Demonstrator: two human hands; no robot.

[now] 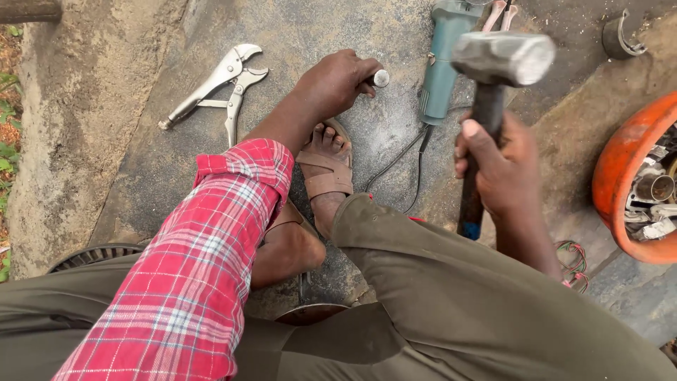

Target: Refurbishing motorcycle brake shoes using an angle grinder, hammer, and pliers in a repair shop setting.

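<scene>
The left hand [337, 79] pinches a small round metal piece [381, 77] upright on the concrete floor [296, 35], while the right hand [502, 169] grips the raised hammer [502, 60]; no blow has landed yet.

A single head-worn view was given, aimed steeply down from above the seated person's lap at the concrete floor [338, 28], taken close, with knees, sandalled foot [327, 164] and both forearms filling the frame.
</scene>
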